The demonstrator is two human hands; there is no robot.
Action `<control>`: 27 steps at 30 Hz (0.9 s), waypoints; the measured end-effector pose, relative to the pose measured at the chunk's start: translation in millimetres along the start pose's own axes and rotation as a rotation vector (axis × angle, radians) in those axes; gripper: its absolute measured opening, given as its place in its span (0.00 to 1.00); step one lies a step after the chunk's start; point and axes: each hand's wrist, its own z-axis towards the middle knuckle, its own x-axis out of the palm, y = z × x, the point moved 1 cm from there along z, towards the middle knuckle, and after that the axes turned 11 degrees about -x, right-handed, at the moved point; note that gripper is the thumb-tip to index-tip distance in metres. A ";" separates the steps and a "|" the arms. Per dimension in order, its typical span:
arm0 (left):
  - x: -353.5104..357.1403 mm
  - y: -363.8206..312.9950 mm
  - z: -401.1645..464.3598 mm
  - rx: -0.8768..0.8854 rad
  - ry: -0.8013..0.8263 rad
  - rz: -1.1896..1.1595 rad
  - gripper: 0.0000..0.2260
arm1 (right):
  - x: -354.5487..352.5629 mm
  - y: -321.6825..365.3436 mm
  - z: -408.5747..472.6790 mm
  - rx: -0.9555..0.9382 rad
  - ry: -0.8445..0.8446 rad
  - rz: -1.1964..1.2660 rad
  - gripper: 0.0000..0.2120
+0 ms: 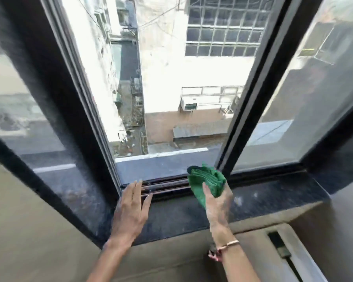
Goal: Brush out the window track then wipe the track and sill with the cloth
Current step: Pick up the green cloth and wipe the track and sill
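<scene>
Single head-worn wide-angle view, looking forward and steeply down through an open window. Window track [165, 186] lies close, just below centre; dark sill [181, 218] toward 6 o'clock. Frame uprights splay toward 11 and 1 o'clock. Buildings and alley far below, beyond. No second view; nothing shared.

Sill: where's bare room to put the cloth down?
The sill is bare right of the right hand, up to the wall corner. A smaller patch lies between the hands. The left end is taken by the left hand; the cloth covers the track.
</scene>
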 end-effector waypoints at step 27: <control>48.3 54.4 -7.6 0.147 -0.033 0.335 0.34 | 50.8 -69.4 45.3 -0.578 0.643 -0.985 0.18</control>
